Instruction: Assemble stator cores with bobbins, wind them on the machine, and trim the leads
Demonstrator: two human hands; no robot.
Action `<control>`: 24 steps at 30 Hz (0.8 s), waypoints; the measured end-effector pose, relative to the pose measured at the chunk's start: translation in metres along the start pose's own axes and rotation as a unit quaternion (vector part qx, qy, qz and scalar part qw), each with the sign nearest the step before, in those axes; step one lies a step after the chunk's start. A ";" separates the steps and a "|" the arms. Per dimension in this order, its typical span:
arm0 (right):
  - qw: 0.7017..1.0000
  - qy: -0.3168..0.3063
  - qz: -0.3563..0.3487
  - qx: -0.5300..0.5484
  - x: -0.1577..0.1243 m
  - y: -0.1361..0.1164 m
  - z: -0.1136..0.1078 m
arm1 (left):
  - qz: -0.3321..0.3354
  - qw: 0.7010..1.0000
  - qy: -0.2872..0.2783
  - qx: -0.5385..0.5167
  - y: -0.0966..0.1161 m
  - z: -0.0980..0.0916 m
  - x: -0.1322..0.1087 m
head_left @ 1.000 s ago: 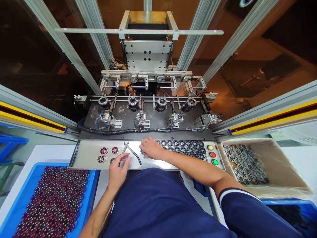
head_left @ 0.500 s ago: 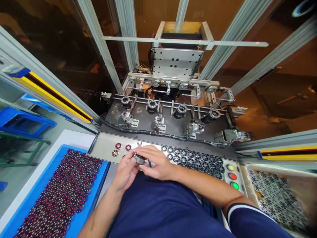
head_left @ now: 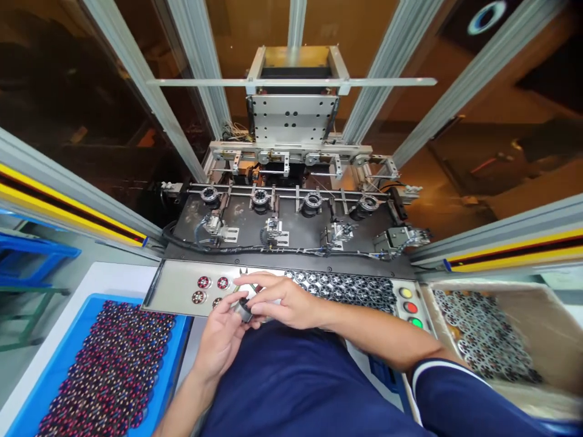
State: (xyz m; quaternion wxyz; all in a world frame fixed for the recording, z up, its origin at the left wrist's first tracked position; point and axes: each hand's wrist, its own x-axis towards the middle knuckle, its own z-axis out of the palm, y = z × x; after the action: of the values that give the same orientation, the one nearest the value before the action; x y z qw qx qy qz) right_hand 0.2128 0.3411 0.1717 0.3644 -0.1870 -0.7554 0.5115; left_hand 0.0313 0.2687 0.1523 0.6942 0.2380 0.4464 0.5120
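Note:
In front of my waist, my left hand (head_left: 222,340) is closed around a small grey cylindrical metal part (head_left: 243,311) with a dark top. My right hand (head_left: 291,302) reaches across from the right, its thumb and fingertips pressed on the same part; its index finger is stretched out above. The fingers hide some of the part. Just beyond them, the forked jaws of what look like pliers (head_left: 243,271) lie on the metal tray (head_left: 175,285). To the left on that tray are several round red-wound stators (head_left: 203,282).
Rows of black-and-silver round parts (head_left: 337,285) fill the tray's right side, beside yellow, red and green buttons (head_left: 410,308). A blue tray (head_left: 184,340) of stators stands left, a lined box (head_left: 542,321) of parts right. Ahead is a machine plate (head_left: 291,240) with several round fixtures.
The view has swung, so the machine appears further left. My right fingers have shifted on the grey part, with the index finger now lifted and straightened. My left hand keeps its hold.

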 end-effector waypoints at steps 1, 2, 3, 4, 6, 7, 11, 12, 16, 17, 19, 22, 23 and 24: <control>0.999 -0.024 0.010 0.029 0.001 -0.001 -0.005 | -0.004 1.000 -0.009 0.010 0.001 0.000 -0.001; 0.997 -0.048 0.016 0.052 0.001 -0.002 -0.009 | -0.008 1.000 -0.018 0.021 0.001 0.001 -0.001; 0.995 -0.076 0.015 0.066 0.002 -0.003 -0.012 | -0.011 0.999 -0.027 0.033 0.001 0.000 -0.001; 0.992 -0.105 0.008 0.071 0.003 -0.005 -0.014 | -0.014 0.998 -0.037 0.046 0.001 0.000 -0.002; 0.985 -0.157 -0.014 0.064 0.003 -0.010 -0.016 | -0.021 0.996 -0.057 0.067 -0.001 -0.003 -0.002; 0.982 -0.177 -0.023 0.058 0.003 -0.012 -0.016 | -0.026 0.995 -0.068 0.075 -0.003 -0.005 -0.002; 0.980 -0.198 -0.030 0.021 0.004 -0.012 -0.036 | -0.014 0.990 -0.083 0.114 -0.007 -0.014 0.003; 0.982 -0.186 -0.027 -0.013 0.006 -0.008 -0.051 | -0.004 0.988 -0.071 0.139 -0.008 -0.016 0.006; 0.945 -0.085 0.090 -0.303 0.023 0.022 -0.152 | 0.044 0.934 -0.036 0.352 -0.013 -0.027 0.026; 0.910 -0.071 0.151 -0.378 0.028 0.033 -0.181 | 0.057 0.907 -0.049 0.414 -0.016 -0.028 0.033; 0.884 -0.055 0.204 -0.417 0.035 0.054 -0.229 | 0.077 0.854 -0.095 0.506 -0.024 -0.026 0.048; 0.863 -0.068 0.238 -0.440 0.040 0.083 -0.268 | 0.086 0.806 -0.189 0.554 -0.043 -0.013 0.073; 0.859 -0.076 0.242 -0.445 0.040 0.090 -0.273 | 0.089 0.790 -0.224 0.564 -0.049 -0.008 0.081; 0.855 -0.084 0.244 -0.450 0.040 0.096 -0.275 | 0.092 0.772 -0.257 0.574 -0.056 -0.003 0.088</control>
State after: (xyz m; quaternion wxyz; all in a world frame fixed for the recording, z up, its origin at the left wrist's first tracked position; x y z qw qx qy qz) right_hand 0.3819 0.5812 0.1570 0.0392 -0.4648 -0.8612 0.2019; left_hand 0.0634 0.3294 0.0733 0.4672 0.7545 0.4385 0.1418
